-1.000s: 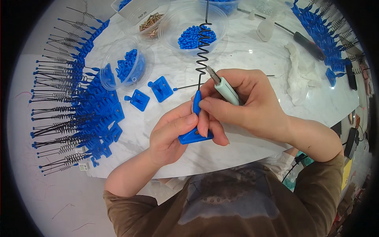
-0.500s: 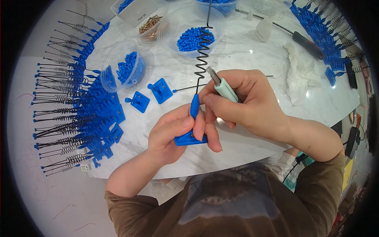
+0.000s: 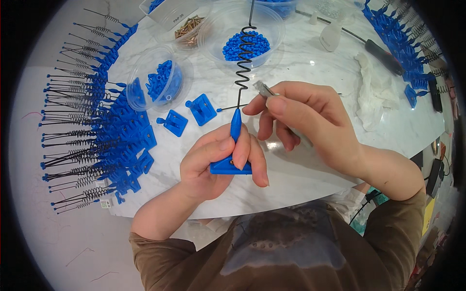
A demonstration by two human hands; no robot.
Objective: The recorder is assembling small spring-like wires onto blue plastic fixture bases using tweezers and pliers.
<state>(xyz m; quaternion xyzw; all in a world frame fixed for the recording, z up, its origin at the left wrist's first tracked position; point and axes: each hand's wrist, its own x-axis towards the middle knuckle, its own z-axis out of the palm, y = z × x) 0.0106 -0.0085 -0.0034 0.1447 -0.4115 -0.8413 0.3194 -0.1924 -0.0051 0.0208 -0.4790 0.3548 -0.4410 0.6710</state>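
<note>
My left hand [image 3: 206, 162] is closed around a blue plastic base [image 3: 224, 168] and the blue cone [image 3: 236, 127] standing on it. A black coiled wire spring [image 3: 243, 64] rises upright from the cone's tip. To the right, my right hand [image 3: 315, 114] pinches a utility knife [image 3: 263, 89], its metal end pointing up and left beside the lower coils, apart from them. The fingers hide most of the knife's handle. Beyond my left hand lie two loose blue bases, a larger one [image 3: 201, 109] and a smaller one [image 3: 174, 123]. A thin black wire with a blue tip [image 3: 219, 110] lies behind the cone.
Finished spring pieces [image 3: 121, 131] pile along the left table edge, more [image 3: 398, 43] at the far right. Tubs hold blue beads [image 3: 246, 46], screws [image 3: 189, 31] and blue cones [image 3: 160, 80]. A screwdriver [image 3: 383, 56], a small bottle [image 3: 330, 38] and crumpled tissue [image 3: 370, 92] lie right.
The knife has turned in my right hand, so its pale green handle is now hidden. My right fingers have come away from the cone and opened out somewhat. My left hand keeps its hold.
</note>
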